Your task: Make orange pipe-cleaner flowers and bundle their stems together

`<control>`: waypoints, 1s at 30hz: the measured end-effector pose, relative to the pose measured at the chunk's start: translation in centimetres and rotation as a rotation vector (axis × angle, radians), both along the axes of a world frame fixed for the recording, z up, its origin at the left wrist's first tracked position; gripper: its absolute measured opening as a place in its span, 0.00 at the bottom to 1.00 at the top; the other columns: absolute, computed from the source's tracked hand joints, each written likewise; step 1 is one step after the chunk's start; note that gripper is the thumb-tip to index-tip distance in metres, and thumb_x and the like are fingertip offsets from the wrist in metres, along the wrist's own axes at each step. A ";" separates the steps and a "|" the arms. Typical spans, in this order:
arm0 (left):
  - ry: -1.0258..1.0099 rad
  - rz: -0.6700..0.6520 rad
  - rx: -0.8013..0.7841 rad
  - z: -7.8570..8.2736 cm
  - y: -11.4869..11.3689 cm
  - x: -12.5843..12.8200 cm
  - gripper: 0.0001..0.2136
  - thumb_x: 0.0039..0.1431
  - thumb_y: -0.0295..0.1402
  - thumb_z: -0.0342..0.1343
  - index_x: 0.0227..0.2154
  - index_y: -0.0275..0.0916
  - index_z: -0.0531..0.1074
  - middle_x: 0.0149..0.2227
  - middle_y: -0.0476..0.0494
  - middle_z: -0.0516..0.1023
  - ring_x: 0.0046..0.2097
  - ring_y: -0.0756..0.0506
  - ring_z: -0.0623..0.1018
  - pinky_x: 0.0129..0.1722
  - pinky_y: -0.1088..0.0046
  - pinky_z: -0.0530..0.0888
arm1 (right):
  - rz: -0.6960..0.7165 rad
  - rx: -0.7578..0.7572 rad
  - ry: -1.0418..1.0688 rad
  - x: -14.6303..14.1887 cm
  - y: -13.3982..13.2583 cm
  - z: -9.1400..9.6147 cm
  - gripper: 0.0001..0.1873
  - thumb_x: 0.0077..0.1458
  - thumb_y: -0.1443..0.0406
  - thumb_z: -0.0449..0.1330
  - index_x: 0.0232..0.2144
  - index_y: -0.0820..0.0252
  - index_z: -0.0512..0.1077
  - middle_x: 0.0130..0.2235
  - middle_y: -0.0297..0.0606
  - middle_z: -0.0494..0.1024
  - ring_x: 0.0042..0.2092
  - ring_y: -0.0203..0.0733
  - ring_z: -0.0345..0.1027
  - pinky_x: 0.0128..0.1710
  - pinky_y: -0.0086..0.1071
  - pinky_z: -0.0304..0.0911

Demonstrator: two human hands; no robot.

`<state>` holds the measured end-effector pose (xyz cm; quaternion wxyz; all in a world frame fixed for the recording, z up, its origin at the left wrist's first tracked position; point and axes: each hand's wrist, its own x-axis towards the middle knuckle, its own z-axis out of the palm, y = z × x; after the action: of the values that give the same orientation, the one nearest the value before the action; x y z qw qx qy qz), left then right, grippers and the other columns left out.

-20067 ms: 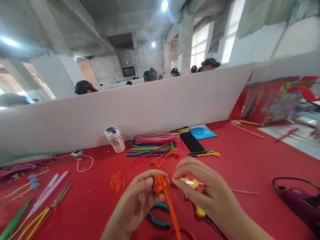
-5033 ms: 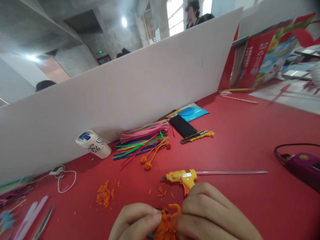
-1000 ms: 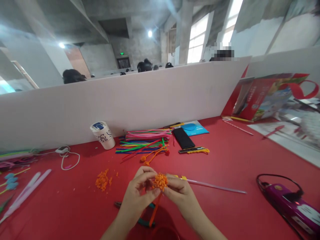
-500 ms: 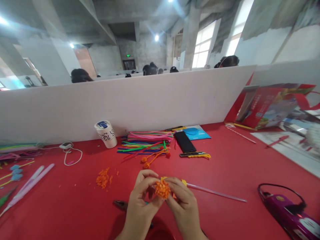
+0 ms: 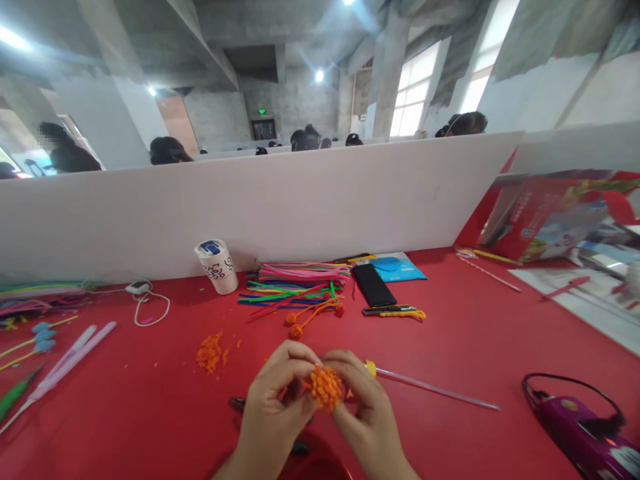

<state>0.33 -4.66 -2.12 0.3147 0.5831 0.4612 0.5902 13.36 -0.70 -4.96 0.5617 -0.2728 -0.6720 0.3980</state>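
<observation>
Both hands at work on a rounded, tufted head of orange fuzzy strands (image 5: 326, 388), held low in the centre above the red tabletop (image 5: 450, 340). The left hand (image 5: 280, 400) and the right hand (image 5: 363, 403) pinch it from opposite sides with curled fingers; its underside is hidden. The step in hand appears to be pressing or arranging the tufts; the next move seems to call for a light, even grip, so that the strands are not crushed.

Edges and room: the translucent glue stick (image 5: 440, 388) extends rightward from a yellow plastic tool (image 5: 371, 368) largely covered by the right hand—the nearest obstacle on that side. A stretch of tabletop separates the stick from the purple device (image 5: 575, 420). Dark-tipped pliers (image 5: 237, 403), partly hidden, lie just beside the left hand—leftward room begins beyond them, below the orange scraps (image 5: 209, 353). The white upright partition (image 5: 300, 200) bounds the far edge.
</observation>
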 end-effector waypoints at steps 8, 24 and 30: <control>0.078 -0.139 -0.053 0.2 -0.6 -1.6 0.06 0.48 0.24 0.58 0.25 0.41 0.78 0.24 0.47 0.72 0.27 0.49 0.70 0.28 0.76 0.66 | 0.251 -0.288 -0.022 2.1 1.3 2.2 0.05 0.50 0.68 0.59 0.26 0.59 0.75 0.29 0.35 0.71 0.32 0.37 0.67 0.32 0.28 0.62; -0.563 -0.387 -0.572 -1.7 -0.7 -1.5 0.12 0.42 0.35 0.66 0.30 0.38 0.72 0.19 0.49 0.75 0.17 0.54 0.68 0.17 0.83 0.62 | 0.226 -0.129 -0.217 2.5 0.2 3.9 0.08 0.45 0.75 0.57 0.24 0.59 0.72 0.28 0.34 0.73 0.32 0.37 0.67 0.34 0.29 0.62; -0.718 -0.419 -0.660 -0.7 -0.7 -0.7 0.11 0.49 0.32 0.61 0.35 0.33 0.70 0.18 0.49 0.74 0.14 0.60 0.60 0.15 0.88 0.57 | 0.073 0.069 -0.216 2.7 0.0 3.9 0.07 0.48 0.75 0.57 0.25 0.58 0.69 0.28 0.34 0.72 0.31 0.36 0.67 0.32 0.28 0.63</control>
<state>-0.35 -5.38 -2.81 0.7307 0.2939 0.3592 0.5007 16.04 -0.71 -1.07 0.4804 -0.2701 -0.7512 0.3632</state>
